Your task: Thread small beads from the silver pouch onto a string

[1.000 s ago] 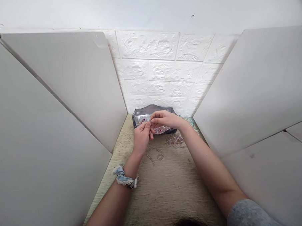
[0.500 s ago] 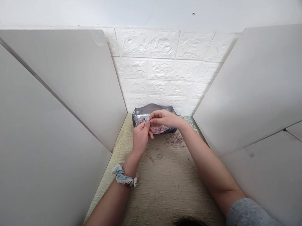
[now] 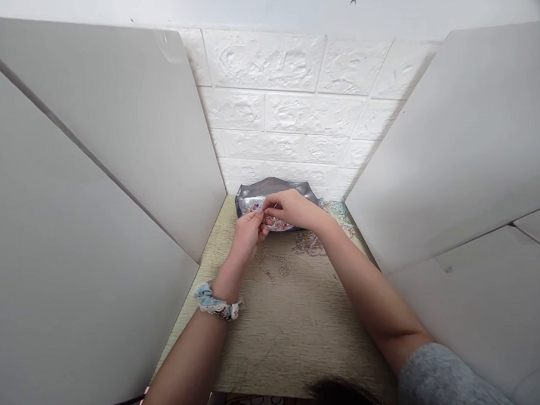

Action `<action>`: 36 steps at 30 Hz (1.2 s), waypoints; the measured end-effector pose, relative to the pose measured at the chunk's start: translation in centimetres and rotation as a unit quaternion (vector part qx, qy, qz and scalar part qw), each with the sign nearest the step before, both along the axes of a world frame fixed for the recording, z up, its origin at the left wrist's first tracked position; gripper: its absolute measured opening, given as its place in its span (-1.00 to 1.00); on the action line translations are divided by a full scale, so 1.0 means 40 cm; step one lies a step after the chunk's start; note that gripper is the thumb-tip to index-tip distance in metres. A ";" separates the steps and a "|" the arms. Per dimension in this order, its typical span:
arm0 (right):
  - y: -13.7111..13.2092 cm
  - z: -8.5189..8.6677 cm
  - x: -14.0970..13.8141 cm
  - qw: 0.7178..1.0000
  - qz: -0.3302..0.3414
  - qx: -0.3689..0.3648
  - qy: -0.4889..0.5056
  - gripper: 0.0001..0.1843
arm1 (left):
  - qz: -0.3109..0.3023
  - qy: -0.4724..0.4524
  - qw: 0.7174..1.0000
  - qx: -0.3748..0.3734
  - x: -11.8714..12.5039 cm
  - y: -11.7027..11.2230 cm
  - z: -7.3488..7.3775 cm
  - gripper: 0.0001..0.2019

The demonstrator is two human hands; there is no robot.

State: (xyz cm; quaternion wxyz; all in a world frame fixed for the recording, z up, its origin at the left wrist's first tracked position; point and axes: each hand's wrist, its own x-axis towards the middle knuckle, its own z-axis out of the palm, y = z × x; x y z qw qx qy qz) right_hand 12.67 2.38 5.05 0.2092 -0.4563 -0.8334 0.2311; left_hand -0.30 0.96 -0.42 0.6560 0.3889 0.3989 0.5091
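Observation:
My left hand [image 3: 247, 233] and my right hand [image 3: 295, 208] meet fingertip to fingertip over the front of a grey bag. Both are closed in a pinch, and whatever lies between the fingertips is too small to make out. Small mixed pink, red and clear beads [image 3: 280, 225] fill the open grey bag [image 3: 271, 185], partly hidden by my hands. Below my left hand, a thin beaded strand [image 3: 281, 264] curves over the table; whether its upper end reaches my fingers is unclear.
A heap of pinkish bead strands [image 3: 308, 244] lies right of the bag, with pale green strands [image 3: 335, 210] behind my right forearm. White panels [image 3: 114, 114] flank the wooden table [image 3: 297, 321] on both sides. A white brick-pattern wall [image 3: 288, 115] stands behind.
The view has shifted slightly, so the bag and table appear higher. My hands keep their pinch at about the same place over the bag, fingers slightly readjusted.

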 end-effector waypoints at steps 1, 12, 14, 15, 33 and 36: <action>-0.001 0.002 -0.001 1.000 -0.001 0.007 -0.003 -0.81 | -0.004 -0.011 1.000 -0.008 -0.001 0.000 0.004 -0.81; 0.007 0.008 0.029 0.999 -0.033 0.010 0.035 -0.83 | -0.081 -0.094 0.992 -0.018 -0.007 -0.006 0.016 -0.82; 0.004 0.011 0.028 0.999 -0.036 -0.002 0.037 -0.83 | -0.075 -0.082 0.994 -0.011 -0.005 -0.006 0.014 -0.82; 0.002 0.013 0.027 0.999 -0.036 -0.004 0.037 -0.83 | -0.073 -0.078 0.994 -0.010 -0.003 -0.006 0.013 -0.82; -0.018 0.027 0.019 1.000 -0.004 -0.011 0.025 -0.81 | -0.069 -0.067 0.995 -0.011 0.001 -0.009 0.018 -0.84; -0.016 0.026 0.020 1.000 0.002 -0.010 0.012 -0.80 | -0.064 -0.047 0.997 0.002 0.003 -0.007 0.011 -0.83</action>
